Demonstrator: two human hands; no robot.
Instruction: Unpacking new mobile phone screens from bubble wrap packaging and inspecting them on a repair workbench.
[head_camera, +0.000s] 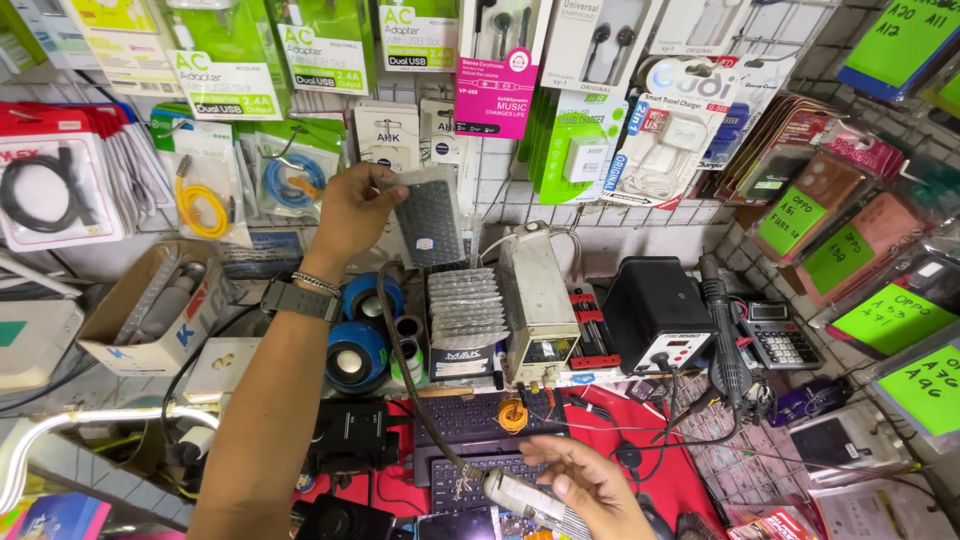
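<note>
The left hand (350, 215) is gripping a clear packet (430, 220) showing a dark grey, finely dotted panel. The wrist is wearing a grey watch (300, 298) and a silver bracelet (317, 283). Just nearer, a stack of packets (467, 308) is showing silvery ribbed stripes. At left, two round speakers (358, 355) are showing blue rims around black centres. The right hand (590, 485) is holding a white, silvery device (525, 498), and a black cable (405, 370) is running from it. A red mat (640, 430) is lying under a black keyboard (470, 420). Far right, bright green labels (893, 318) are covering pinkish phone cases (880, 230). A yellow cable (200, 210) is hanging far left.
</note>
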